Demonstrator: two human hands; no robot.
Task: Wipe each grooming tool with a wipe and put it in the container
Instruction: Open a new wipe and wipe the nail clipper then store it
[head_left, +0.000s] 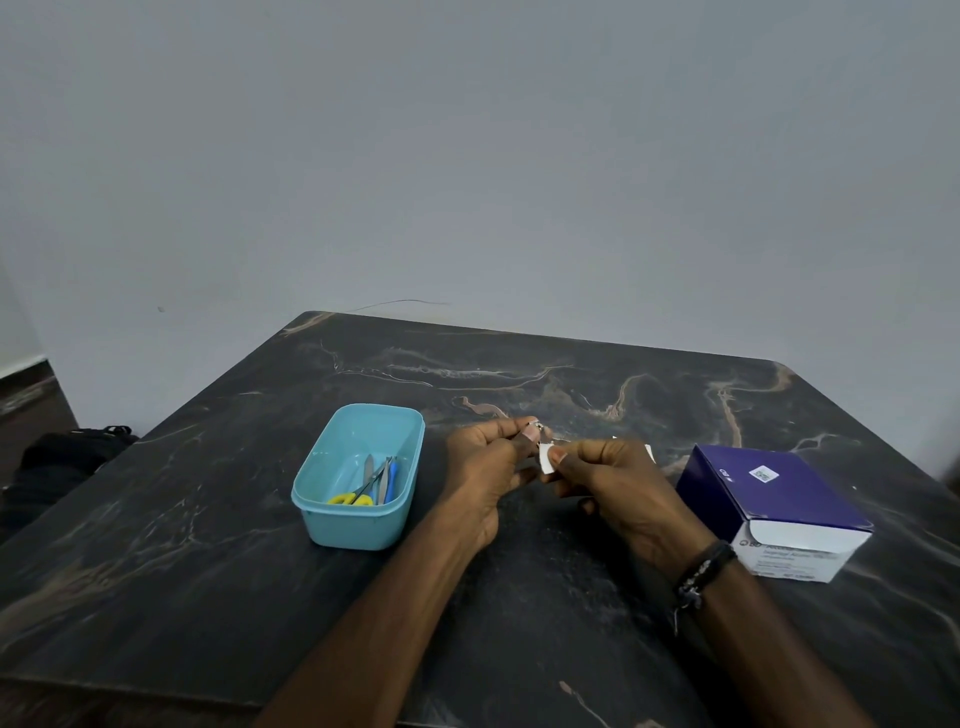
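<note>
Holding a small metal tool (537, 427) pinched in curled left hand (485, 470) fingers, just right of the blue container (332, 525). Right hand (615, 486) pinches a white wipe (546, 458) against it, thumb on top. Container holds yellow-handled scissors (358, 493), a file and a blue-handled tool. Purple wipe box (779, 493) sits well right of container, on the dark marble table (208, 571).

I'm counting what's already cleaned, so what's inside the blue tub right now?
Inside the blue tub lie scissors with yellow handles, a grey metal file, and a few thin tools, one blue. They overlap, so the exact count is unclear, and the near wall hides part of the floor.
</note>
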